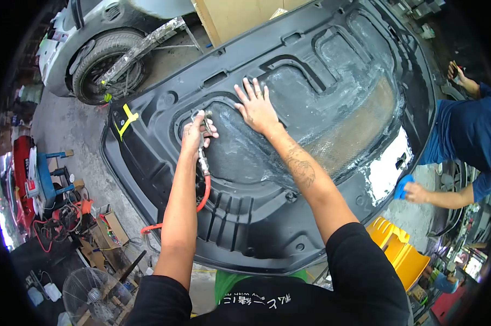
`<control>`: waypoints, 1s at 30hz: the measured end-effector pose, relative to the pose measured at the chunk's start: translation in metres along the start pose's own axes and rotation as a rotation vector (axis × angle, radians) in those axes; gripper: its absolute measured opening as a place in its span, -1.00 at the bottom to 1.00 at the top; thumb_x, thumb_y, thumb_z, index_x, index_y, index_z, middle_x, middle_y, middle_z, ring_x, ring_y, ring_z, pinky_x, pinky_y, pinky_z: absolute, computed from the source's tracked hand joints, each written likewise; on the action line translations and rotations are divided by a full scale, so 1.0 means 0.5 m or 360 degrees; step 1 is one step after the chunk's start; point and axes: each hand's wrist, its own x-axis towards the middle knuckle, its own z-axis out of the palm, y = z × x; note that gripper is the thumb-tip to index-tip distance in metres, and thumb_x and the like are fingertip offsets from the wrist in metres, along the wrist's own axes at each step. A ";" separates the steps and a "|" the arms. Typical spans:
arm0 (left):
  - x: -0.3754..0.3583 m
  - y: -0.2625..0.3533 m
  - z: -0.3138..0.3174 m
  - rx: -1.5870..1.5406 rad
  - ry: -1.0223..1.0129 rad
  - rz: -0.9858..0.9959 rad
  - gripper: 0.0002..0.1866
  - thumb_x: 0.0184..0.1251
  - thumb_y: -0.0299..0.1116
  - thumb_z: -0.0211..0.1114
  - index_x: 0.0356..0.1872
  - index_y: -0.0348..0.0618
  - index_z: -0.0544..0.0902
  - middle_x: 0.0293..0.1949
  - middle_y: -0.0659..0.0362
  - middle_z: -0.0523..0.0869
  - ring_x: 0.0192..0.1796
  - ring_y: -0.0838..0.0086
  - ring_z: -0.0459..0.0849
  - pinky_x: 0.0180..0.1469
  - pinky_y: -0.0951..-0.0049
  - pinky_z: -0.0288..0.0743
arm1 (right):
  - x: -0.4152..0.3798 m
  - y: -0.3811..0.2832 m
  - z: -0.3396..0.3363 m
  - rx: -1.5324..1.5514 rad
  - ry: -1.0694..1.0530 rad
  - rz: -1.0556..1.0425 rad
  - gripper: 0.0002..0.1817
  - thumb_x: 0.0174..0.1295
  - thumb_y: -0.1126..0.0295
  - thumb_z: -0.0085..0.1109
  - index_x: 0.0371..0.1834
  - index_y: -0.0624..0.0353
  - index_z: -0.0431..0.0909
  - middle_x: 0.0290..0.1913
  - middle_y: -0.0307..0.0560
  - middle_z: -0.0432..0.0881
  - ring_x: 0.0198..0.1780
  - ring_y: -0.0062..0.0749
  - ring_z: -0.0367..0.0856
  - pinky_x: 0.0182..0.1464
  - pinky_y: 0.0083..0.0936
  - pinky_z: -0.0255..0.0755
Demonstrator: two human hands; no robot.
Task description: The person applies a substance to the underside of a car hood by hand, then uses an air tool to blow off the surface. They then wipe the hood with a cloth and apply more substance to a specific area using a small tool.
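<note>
**Large black moulded panel [278, 231] beneath both hands**

Left hand [198, 132] grips a silver metal tool [203, 161] on a red flexible hose [207, 191], over the panel's left part. Right hand [259, 110], grasping nothing, lies spread palm-down on the panel, right of the tool.

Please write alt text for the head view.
A person's left hand holds a silver metal tool on a red hose above a large black moulded panel; the right hand lies spread on it. At right, a co-worker's hand holds a blue cloth-like item near the panel's edge.
</note>
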 end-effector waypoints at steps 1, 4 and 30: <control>-0.015 -0.001 0.015 0.0046 0.0001 -0.0016 -0.49 0.57 0.09 0.16 -0.18 -0.27 0.63 -0.44 0.07 0.75 -0.44 0.37 0.79 -0.69 0.58 0.36 | -0.010 -0.006 -0.007 -0.0042 -0.0024 0.0001 -0.34 0.57 -0.02 -0.12 0.66 -0.10 0.15 0.69 0.06 0.07 0.67 0.20 -0.03 0.58 0.31 -0.06; -0.049 -0.022 0.065 0.0173 -0.0038 -0.0037 -0.50 0.57 0.07 0.16 -0.19 -0.28 0.64 -0.45 0.06 0.75 -0.47 0.37 0.79 -0.69 0.57 0.36 | -0.048 -0.005 -0.025 -0.0080 -0.0069 0.0011 -0.36 0.57 -0.01 -0.12 0.67 -0.16 0.15 0.69 0.02 0.07 0.66 0.19 0.03 0.55 0.34 -0.03; -0.244 0.003 0.233 0.1578 0.0110 0.0924 -0.65 0.50 -0.17 0.26 -0.21 -0.35 0.57 -0.35 -0.25 0.75 -0.25 -0.26 0.72 -0.16 -0.09 0.59 | -0.169 0.016 -0.057 0.0384 -0.0005 -0.0012 -0.44 0.56 0.19 -0.06 0.58 0.02 0.28 0.66 0.09 0.11 0.64 0.18 0.07 0.59 0.14 0.04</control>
